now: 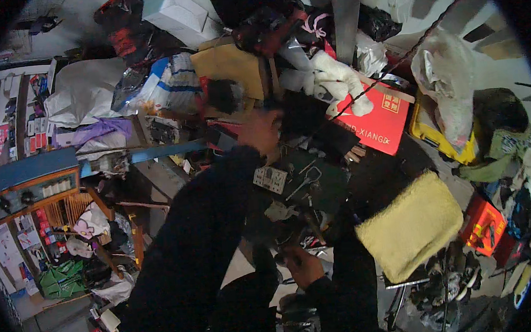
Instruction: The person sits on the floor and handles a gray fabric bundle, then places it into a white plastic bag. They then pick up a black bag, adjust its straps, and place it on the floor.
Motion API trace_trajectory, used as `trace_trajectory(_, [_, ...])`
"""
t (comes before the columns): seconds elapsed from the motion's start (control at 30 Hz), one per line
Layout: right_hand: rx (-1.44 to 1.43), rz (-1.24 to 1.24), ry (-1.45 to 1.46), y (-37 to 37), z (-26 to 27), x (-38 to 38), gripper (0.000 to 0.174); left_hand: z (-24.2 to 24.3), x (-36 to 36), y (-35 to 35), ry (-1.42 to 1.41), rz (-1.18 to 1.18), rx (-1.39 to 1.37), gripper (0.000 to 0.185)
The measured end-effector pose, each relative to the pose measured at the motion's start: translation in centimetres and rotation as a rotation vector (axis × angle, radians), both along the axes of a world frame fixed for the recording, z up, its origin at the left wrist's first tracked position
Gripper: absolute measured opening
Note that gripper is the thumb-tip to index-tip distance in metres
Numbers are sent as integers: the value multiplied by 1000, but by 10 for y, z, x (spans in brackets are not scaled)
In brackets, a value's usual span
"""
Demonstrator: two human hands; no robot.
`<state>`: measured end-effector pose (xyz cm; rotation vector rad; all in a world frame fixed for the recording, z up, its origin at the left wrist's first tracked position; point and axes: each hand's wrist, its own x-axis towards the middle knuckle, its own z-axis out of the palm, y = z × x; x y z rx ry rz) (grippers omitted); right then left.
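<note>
My left hand (260, 131) is stretched forward over the far side of the cluttered work area, blurred. Its fingers are indistinct, so I cannot tell whether it holds anything. Just below it lies a pale metal plate with holes (270, 179). Beside that plate is a metal hand tool with a looped handle (311, 176). Close to my lap, my right hand (305, 267) has its fingers bent around a small dark object (280, 258), too dim to name. Between the two hands sits a greyish metal piece (279, 211) among dark tools.
A red box with gold print (379, 119) lies beyond, under a white cloth (345, 78). A dark twisted cord (417, 44) slants across the upper right. On the right are a yellow cushion (410, 225) and a yellow crate (446, 144). A blue-topped cabinet (23, 178) stands left.
</note>
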<state>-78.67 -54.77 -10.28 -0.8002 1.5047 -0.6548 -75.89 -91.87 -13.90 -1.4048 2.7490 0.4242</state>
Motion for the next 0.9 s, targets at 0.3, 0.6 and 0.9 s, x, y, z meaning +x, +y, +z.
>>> trace_trajectory(0.3, [60,-97,-220,-45,-1,-81,42,-53,-124,-132,-186,40,-63,38])
trace_trajectory(0.6, [11,-57,-277,-54,-1,-104,44,-95,-110,-160,-365,68,-200,25])
trace_trajectory(0.9, [44,-8,-180,-49,-14,-68,30,-49,-68,-108,-143,-132,-272,19])
